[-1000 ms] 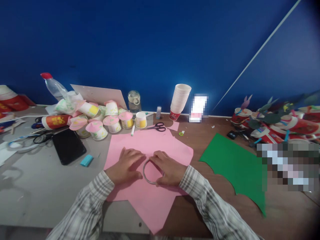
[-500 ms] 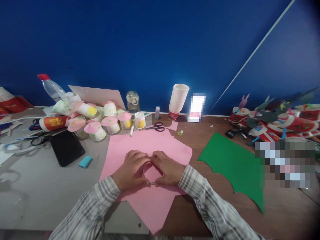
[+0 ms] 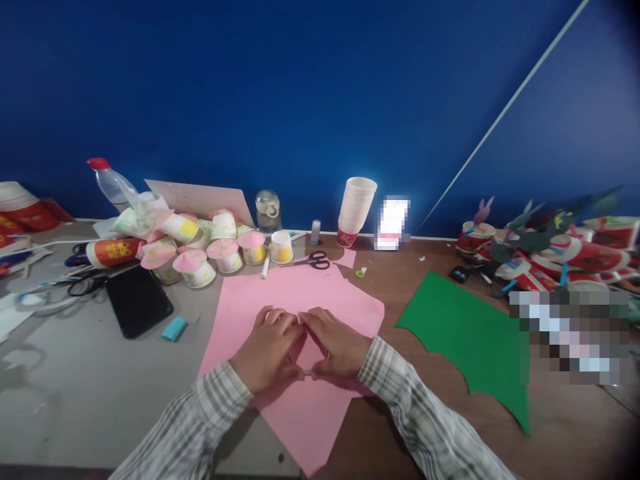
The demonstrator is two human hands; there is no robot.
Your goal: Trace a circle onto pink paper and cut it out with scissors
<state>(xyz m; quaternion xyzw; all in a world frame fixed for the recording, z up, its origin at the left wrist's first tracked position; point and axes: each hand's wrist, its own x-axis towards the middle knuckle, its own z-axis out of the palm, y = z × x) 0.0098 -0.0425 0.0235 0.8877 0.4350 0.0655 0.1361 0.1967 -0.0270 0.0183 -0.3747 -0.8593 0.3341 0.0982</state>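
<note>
On the pink paper (image 3: pixel 300 423), both of my hands close around a thin, greyish ring (image 3: pixel 307 373). Only a short piece of its rim shows between my thumbs; fingers cover most of the rest, and I cannot tell what kind of ring it is. My left hand (image 3: pixel 267 348) grips its left side and my right hand (image 3: pixel 341 347) its right side, with the fingertips nearly meeting at the far side. Pink paper shows through the gap between the hands. Black-handled scissors (image 3: pixel 319 260) lie at the paper's far edge, beside a marker (image 3: pixel 265 265).
Decorated paper cups with pink tops (image 3: pixel 224 255) cluster at the back left. A tall cup stack (image 3: pixel 357 203) and a lit phone (image 3: pixel 394 223) stand near the blue wall. Green paper (image 3: pixel 467 347) lies right; a black tablet (image 3: pixel 139 301) and blue block (image 3: pixel 174 329) lie left.
My left hand has shifted slightly to the right, narrowing the gap between the hands, so less of the ring shows. The whole view has moved slightly.
</note>
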